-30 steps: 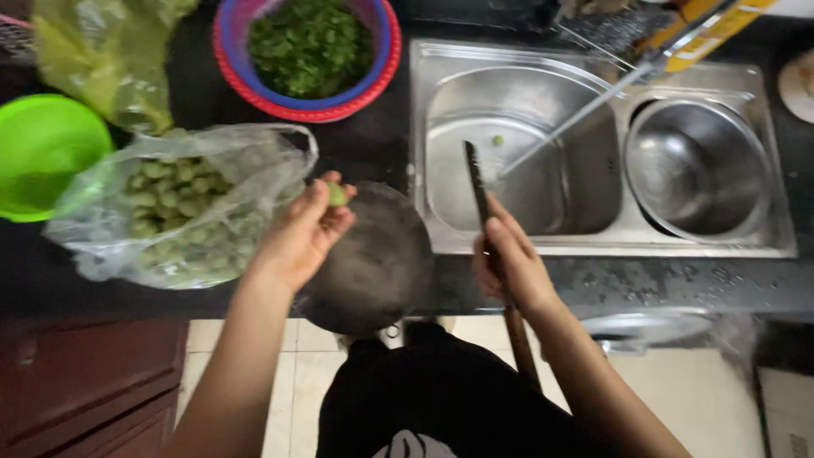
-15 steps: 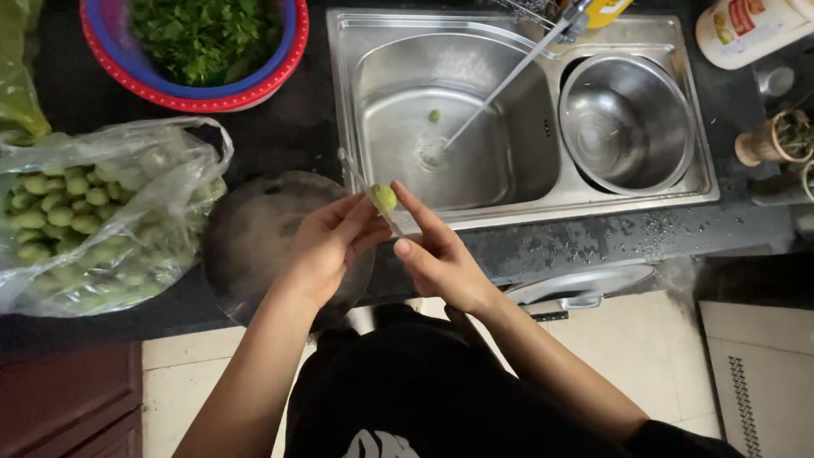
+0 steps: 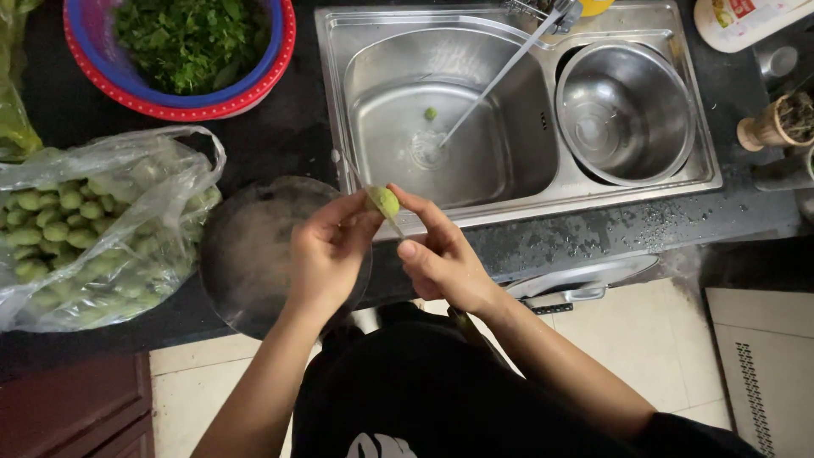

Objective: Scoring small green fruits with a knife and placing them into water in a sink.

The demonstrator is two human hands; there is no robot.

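Small green fruit [image 3: 386, 202] up between my fingertips, right over the front rim of the sink [image 3: 509, 208], just above the tabletop [image 3: 280, 136] edge. My left hand [image 3: 326, 254] has its grip closed on it, thumb and forefinger pinching from the left, wrist bent up, forearm rising from below. My right hand [image 3: 441, 259] meets it from the other side, grip closed around a knife [image 3: 366, 193]; the thin blade runs up and left past the fruit and lies against it, forefinger stretched along towards the fruit, thumb flat. Both forearms angle in from my body, forming a narrow V.

Under my left hand sits a dark round board [image 3: 246, 246], partly hanging off the tabletop. Left of that, a clear plastic bag [image 3: 102, 229] full of the same green fruits, mouth open towards the board. Up top, a blue bowl of chopped greens [image 3: 191, 42] nested in a red one. In the sink basin, one green bit [image 3: 431, 113] lies near the drain, the tap spout [image 3: 500, 76] slanting over it. A steel bowl [image 3: 626, 110] fills the right basin.
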